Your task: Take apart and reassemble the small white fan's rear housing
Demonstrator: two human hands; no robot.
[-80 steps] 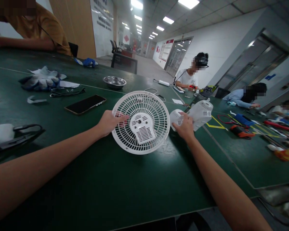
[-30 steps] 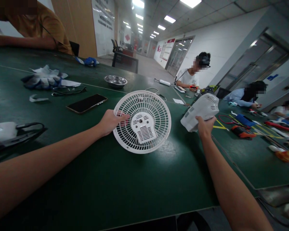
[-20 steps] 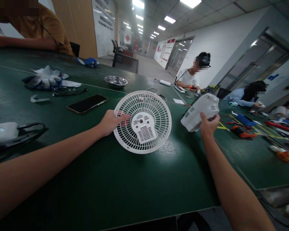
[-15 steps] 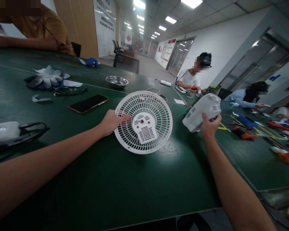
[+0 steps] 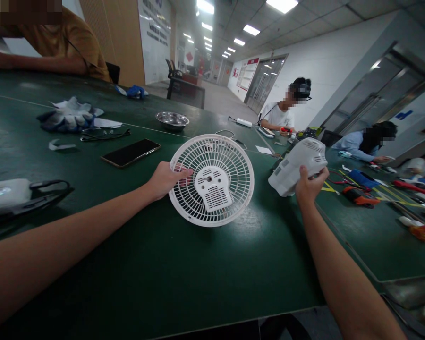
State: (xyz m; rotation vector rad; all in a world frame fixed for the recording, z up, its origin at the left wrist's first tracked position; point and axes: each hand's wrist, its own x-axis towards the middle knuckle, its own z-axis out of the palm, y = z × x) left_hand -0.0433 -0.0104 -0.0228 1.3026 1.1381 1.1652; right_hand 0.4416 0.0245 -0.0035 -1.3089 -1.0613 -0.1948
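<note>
My left hand (image 5: 164,180) grips the left rim of a round white fan grille (image 5: 247,182), thumb on the near side and fingers behind the bars. A white vented plate (image 5: 217,198) with several holes sits at the grille's centre. The grille is tilted up toward me over the green table. At the right, my right hand (image 5: 310,184) is closed around a white plastic housing (image 5: 286,172) with vent slots near its top end. The housing leans to the right, and its lower end is at or just above the table; I cannot tell which.
Left of the grille lie a black phone (image 5: 131,152), a metal bowl (image 5: 172,121) and blue-white gloves (image 5: 69,115). A white device with a black cable (image 5: 7,196) is at far left. Tools (image 5: 361,196) cover the right side. Several people sit around the table (image 5: 198,278).
My right hand has shifted very slightly on the housing, with its thumb a little farther right. The grille and my left hand stay in nearly the same place.
</note>
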